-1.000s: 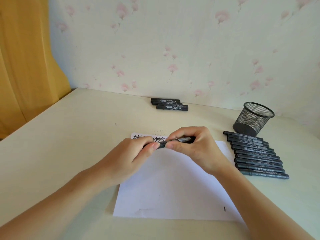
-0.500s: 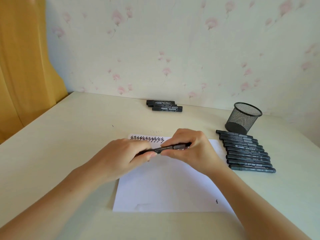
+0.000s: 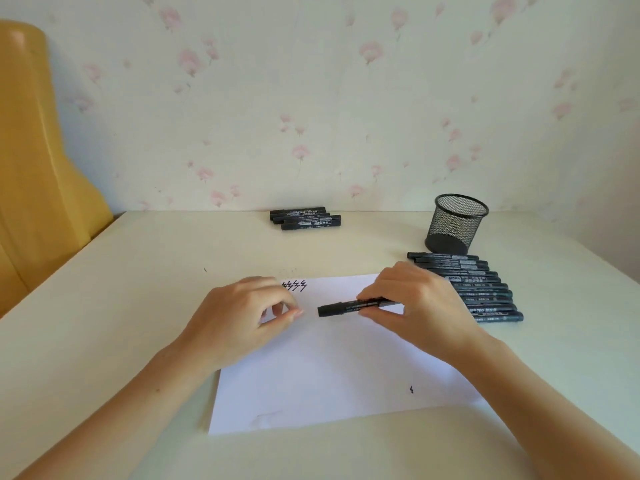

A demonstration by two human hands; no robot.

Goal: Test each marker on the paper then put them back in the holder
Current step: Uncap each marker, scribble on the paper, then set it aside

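My right hand (image 3: 412, 299) grips a capped black marker (image 3: 343, 308) level above the white paper (image 3: 329, 375). The marker's free end points left. My left hand (image 3: 242, 313) hovers just left of that end, fingers loosely curled, holding nothing. Black zigzag test marks (image 3: 295, 285) sit near the paper's top left, partly hidden by my left hand. A row of several black markers (image 3: 485, 292) lies to the right of the paper. Behind that row stands the black mesh holder (image 3: 455, 223), which looks empty.
A small pile of black markers (image 3: 304, 218) lies at the back of the cream table (image 3: 138, 289), by the flowered wall. A yellow curtain (image 3: 38, 174) hangs at the left. One small black mark (image 3: 411, 389) sits near the paper's lower right.
Both hands held the marker together before. My left hand has let go and drawn back to the left; my right hand has carried the marker a little to the right.
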